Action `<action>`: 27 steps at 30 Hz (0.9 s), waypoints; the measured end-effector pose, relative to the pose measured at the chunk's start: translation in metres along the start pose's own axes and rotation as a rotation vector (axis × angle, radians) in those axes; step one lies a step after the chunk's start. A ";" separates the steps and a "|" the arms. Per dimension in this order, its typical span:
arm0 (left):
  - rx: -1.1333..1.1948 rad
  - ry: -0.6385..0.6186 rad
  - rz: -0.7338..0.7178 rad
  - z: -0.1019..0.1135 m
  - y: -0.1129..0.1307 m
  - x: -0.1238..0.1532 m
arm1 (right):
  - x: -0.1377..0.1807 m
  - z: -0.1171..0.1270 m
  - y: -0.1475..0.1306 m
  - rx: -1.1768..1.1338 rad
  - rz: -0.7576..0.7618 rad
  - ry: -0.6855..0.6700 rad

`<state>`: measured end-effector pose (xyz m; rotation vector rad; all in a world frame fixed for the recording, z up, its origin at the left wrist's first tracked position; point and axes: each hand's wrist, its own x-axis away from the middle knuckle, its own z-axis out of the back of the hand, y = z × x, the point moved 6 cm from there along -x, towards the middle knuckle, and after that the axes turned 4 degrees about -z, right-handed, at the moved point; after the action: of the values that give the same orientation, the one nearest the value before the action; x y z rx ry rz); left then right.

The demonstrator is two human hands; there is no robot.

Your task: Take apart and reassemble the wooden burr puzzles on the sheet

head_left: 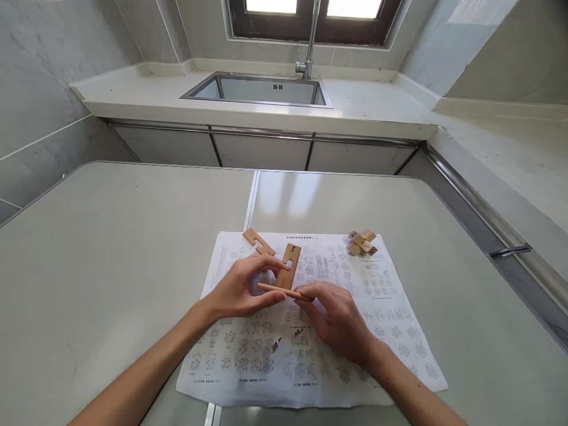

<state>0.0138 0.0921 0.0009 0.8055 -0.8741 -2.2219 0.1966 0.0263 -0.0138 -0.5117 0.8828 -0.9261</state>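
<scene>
Both hands work over a white instruction sheet (pixel 390 331) printed with many small puzzle diagrams. My left hand (pixel 242 290) pinches a flat wooden puzzle piece (pixel 289 265) with a hole and a number on it, held upright. My right hand (pixel 339 322) grips a second thin wooden piece (pixel 275 289) that lies crosswise and meets the first. A loose slotted wooden piece (pixel 257 241) rests on the sheet just beyond my left hand. A small assembled wooden cross puzzle (pixel 362 242) with numbered ends sits at the sheet's far right corner.
The sheet lies on a pale grey table (pixel 110 248) with a seam down its middle. Beyond it stands a counter with a steel sink (pixel 261 90) and tap (pixel 308 53) under a window. A tiled wall is to the left.
</scene>
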 end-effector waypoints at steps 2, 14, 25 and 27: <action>0.024 0.037 0.009 0.003 0.001 0.000 | 0.000 0.001 -0.001 0.000 0.007 0.016; 0.361 0.193 0.284 0.007 -0.009 0.000 | -0.003 0.002 -0.012 0.043 0.094 0.016; 0.426 0.122 0.375 0.004 -0.019 0.002 | -0.002 -0.004 -0.020 0.027 0.179 -0.042; 0.408 0.152 0.367 0.005 -0.020 0.002 | -0.002 -0.004 -0.019 0.026 0.177 -0.044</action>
<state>0.0027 0.1041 -0.0121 0.8990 -1.3053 -1.6648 0.1834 0.0175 -0.0017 -0.4227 0.8604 -0.7614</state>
